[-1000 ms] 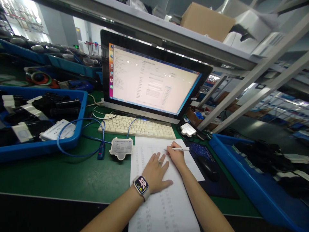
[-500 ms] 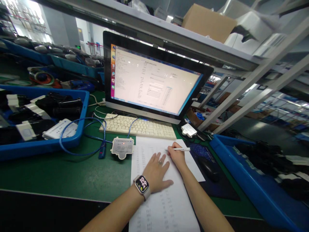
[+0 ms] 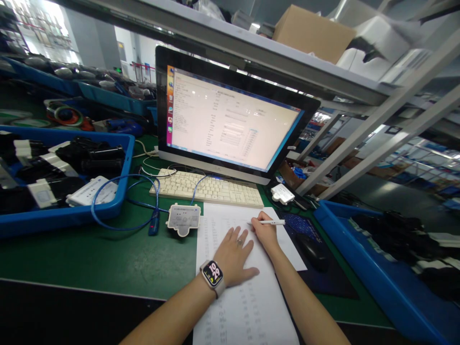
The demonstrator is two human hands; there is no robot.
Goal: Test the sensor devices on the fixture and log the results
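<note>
My left hand (image 3: 235, 256) lies flat on a printed paper sheet (image 3: 247, 311), fingers spread, with a watch on the wrist. Just to its right, my right hand (image 3: 265, 232) grips a white pen (image 3: 273, 222), its tip down at the paper near the top. Columns of small marks run down the sheet, too blurred to read. Left of the paper sits a white-grey module with a printed label (image 3: 184, 218), beside a blue cable (image 3: 124, 177) that ends in a small blue USB stick-like piece (image 3: 154, 223).
A monitor (image 3: 230, 120) stands behind a cream keyboard (image 3: 208, 188). A black mouse (image 3: 311, 250) rests on a dark mouse pad (image 3: 338, 280). Blue bins with black parts flank the table, one at left (image 3: 120, 203) and one at right (image 3: 345, 244). A shelf (image 3: 230, 28) crosses overhead.
The whole view has shifted slightly. Both hands keep their places on the paper. A red light on the module has gone off, and one now shows on the blue stick.
</note>
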